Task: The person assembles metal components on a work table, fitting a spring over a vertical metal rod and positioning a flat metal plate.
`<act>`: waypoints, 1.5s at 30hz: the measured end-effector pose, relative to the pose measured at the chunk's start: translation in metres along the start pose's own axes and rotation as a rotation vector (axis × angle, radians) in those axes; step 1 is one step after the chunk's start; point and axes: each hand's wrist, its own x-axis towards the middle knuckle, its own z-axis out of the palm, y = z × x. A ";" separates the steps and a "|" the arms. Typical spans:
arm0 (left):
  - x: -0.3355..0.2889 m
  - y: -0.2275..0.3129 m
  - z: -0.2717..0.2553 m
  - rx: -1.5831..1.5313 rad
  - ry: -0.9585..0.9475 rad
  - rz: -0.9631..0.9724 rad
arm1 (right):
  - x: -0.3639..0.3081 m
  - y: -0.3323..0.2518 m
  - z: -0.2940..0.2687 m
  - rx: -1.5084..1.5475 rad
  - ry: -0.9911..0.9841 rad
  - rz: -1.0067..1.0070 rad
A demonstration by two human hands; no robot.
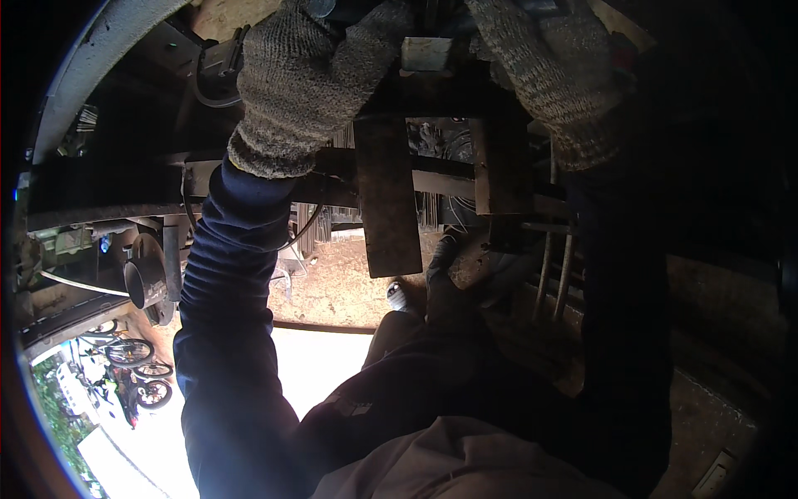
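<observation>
My left hand, in a grey-brown knitted glove, reaches up to dark machinery at the top of the view. Its thumb side faces inward, and its fingertips run out of the frame near a bluish round metal end. Opposite it, my right hand, gloved alike, is raised to the same machinery, its fingertips also cut off or in shadow. Between the two hands sits a small pale metal block, apart from both. Whether either hand grips anything is hidden.
Two flat, rusty plates hang below the machinery, before a horizontal beam. Thin rods stand at the right. A short pipe and cables are at the left. Bicycles stand outside, beyond the sunlit ground.
</observation>
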 end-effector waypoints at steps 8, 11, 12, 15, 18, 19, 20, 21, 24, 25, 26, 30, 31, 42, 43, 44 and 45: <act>-0.005 -0.001 0.002 0.011 0.042 0.025 | -0.003 0.004 0.003 0.214 0.009 0.051; -0.005 0.003 0.004 0.080 0.045 0.010 | -0.002 0.007 0.003 0.289 0.014 0.066; -0.004 0.008 0.004 0.103 0.048 -0.016 | -0.004 0.006 0.004 0.315 0.015 0.072; -0.001 0.007 -0.002 0.102 0.005 -0.002 | 0.003 0.005 0.002 0.394 0.019 0.096; -0.004 0.002 -0.002 0.142 0.009 0.047 | -0.003 0.006 0.008 0.473 0.024 0.120; -0.005 0.001 -0.001 0.168 0.022 0.062 | -0.001 0.006 0.006 0.500 0.026 0.128; -0.001 0.005 -0.004 0.019 -0.027 -0.059 | -0.007 0.003 0.009 0.525 0.028 0.132; 0.007 0.014 -0.010 -0.131 -0.074 -0.180 | -0.008 0.003 0.010 0.550 0.028 0.135; 0.001 0.013 -0.002 -0.216 -0.043 -0.240 | 0.003 0.007 0.006 0.630 0.033 0.162; -0.007 0.010 0.002 -0.183 -0.006 -0.211 | -0.003 0.011 0.008 0.659 0.036 0.173; -0.005 0.012 0.000 -0.086 -0.038 -0.165 | -0.006 0.010 0.009 0.683 0.036 0.174; 0.001 0.006 -0.003 -0.010 -0.052 -0.048 | -0.005 0.006 0.012 0.787 0.039 0.194; 0.000 0.002 0.000 -0.070 -0.026 -0.036 | -0.004 0.007 0.012 0.814 0.040 0.202; 0.000 0.025 0.003 -1.045 0.093 -0.884 | -0.010 0.018 0.018 1.124 0.030 0.222; -0.009 0.023 -0.002 -1.125 0.002 -0.990 | -0.001 0.011 0.017 1.148 0.021 0.225; -0.018 0.015 -0.007 -1.185 -0.090 -1.094 | -0.005 0.019 0.015 1.172 0.018 0.245; -0.020 0.006 -0.012 -0.822 -0.259 -0.722 | -0.009 0.025 0.015 1.196 0.020 0.254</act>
